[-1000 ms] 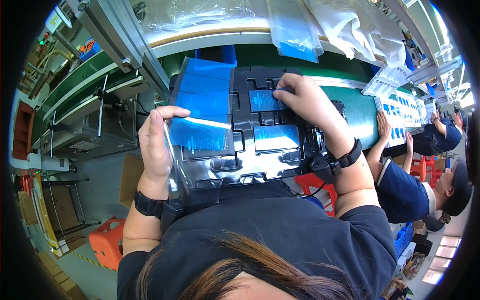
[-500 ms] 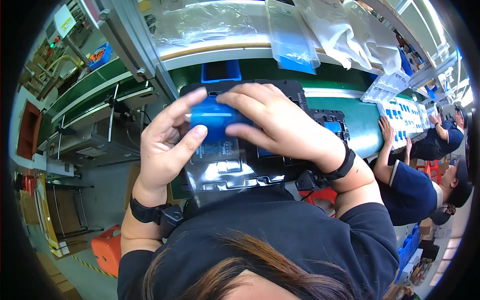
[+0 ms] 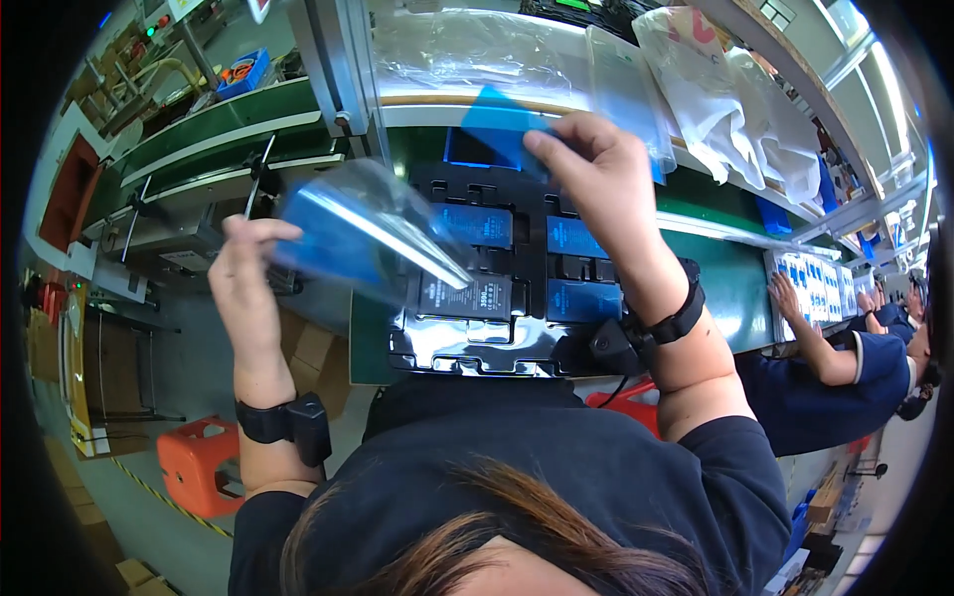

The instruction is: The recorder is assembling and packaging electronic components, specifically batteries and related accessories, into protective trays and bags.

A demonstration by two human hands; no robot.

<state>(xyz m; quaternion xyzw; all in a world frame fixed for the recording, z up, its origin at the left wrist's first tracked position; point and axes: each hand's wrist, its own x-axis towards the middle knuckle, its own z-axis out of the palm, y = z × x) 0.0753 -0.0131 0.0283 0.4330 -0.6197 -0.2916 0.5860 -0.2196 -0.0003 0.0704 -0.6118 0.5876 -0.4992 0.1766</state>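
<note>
My left hand [image 3: 248, 273] pinches the edge of a clear plastic film [image 3: 368, 223] with a blue part at its left; the film is blurred and slants over the tray. Between the thumb and fingers of my right hand [image 3: 604, 174] is a small translucent blue film [image 3: 499, 127], raised over the tray's far edge. Below both hands lies a black plastic tray [image 3: 532, 243] with several flat, printed battery packs. The near-left battery pack [image 3: 464, 298] looks grey, while the near-right battery pack [image 3: 583, 301] looks blue.
Behind the tray a blue bin [image 3: 467, 149] stands on the green bench. A metal post [image 3: 343, 70] rises at the back left. Plastic bags [image 3: 696, 99] hang from the shelf on the right. A co-worker [image 3: 830, 382] works at the right; an orange stool [image 3: 199, 462] stands lower left.
My hands have moved apart from over the tray, left hand to the left with the clear film, right hand up and away with the small blue film. More battery packs now show.
</note>
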